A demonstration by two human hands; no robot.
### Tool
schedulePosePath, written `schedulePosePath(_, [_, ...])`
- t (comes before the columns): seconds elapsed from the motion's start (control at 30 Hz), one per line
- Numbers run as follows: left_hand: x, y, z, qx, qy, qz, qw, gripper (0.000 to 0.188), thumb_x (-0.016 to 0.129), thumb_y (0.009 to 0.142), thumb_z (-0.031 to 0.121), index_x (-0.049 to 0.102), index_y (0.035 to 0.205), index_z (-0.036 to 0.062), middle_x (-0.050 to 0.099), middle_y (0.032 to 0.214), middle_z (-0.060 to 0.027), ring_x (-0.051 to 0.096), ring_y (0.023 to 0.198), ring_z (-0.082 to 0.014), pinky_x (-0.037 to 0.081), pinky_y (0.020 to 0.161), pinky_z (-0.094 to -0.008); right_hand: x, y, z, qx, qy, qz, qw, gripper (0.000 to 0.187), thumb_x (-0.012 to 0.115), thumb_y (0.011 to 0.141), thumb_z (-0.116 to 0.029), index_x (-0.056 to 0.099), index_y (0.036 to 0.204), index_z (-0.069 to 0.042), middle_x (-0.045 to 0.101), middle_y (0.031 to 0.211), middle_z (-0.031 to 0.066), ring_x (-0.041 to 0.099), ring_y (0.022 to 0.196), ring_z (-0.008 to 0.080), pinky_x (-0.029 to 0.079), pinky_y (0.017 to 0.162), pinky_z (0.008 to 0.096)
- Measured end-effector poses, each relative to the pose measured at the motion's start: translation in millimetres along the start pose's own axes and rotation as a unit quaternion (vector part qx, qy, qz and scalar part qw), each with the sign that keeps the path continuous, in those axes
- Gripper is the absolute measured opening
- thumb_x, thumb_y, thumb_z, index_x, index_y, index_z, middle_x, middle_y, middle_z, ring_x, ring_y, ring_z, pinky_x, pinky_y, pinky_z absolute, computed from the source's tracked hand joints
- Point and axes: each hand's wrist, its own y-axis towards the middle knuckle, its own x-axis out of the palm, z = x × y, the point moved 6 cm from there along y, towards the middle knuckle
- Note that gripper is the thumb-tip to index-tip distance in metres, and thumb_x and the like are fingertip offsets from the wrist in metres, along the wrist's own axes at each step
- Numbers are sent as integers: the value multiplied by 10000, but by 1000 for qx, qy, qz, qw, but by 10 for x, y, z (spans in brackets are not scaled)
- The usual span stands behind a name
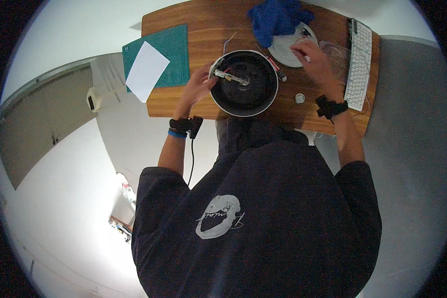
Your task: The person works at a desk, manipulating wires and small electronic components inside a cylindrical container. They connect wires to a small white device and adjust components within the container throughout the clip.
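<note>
A round black dish-like piece with a white rim (pixel 243 102) sits at the table's near edge, in front of my body. A narrow whitish part with a bit of red wire (pixel 229 76) reaches from its left rim to its middle. My left hand (pixel 199 85) is closed at that left rim, its fingers bent around the edge near the narrow part's end. Over a white plate (pixel 281 49) at the far right, my right hand (pixel 315 59) has its thumb and fingertips drawn together. Anything between them is too small to make out. A small dark thing lies on the plate.
Left lies a green cutting mat (pixel 176 62) with a white paper sheet (pixel 148 72). A blue cloth (pixel 278 20) touches the plate. A red-and-black tool (pixel 277 68) lies beside the dish, with a small round white piece (pixel 300 98) nearby. A white keyboard (pixel 358 64) edges the right side.
</note>
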Motion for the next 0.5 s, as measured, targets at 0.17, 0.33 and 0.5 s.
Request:
schedulePosePath(0.17, [23, 47, -39, 59, 147, 58, 986, 494, 576, 1005, 95, 478, 1487, 51, 639, 1365, -186, 609, 1282, -295, 492, 1057, -412, 503, 189, -697, -71, 97, -107, 987, 132, 629, 972, -77, 676, 1090, -41, 650, 1065, 119, 658, 1011, 317, 533, 885, 385])
schedulePosePath(0.33, [49, 17, -25, 60, 114, 62, 990, 492, 565, 990, 115, 486, 1472, 52, 671, 1288, -230, 654, 1221, -351, 524, 1006, -418, 1000, 73, -1118, -77, 158, -291, 940, 78, 637, 971, -103, 647, 1037, -62, 647, 1062, 109, 664, 991, 315, 542, 855, 402])
schedulePosePath(0.5, [68, -8, -97, 6, 115, 36, 993, 498, 585, 971, 122, 500, 1455, 41, 695, 1247, -210, 675, 1191, -315, 539, 982, -415, 1062, 0, -1156, -82, 41, -290, 953, 86, 642, 959, -118, 638, 1028, -68, 666, 1114, 109, 653, 1045, 312, 546, 877, 400])
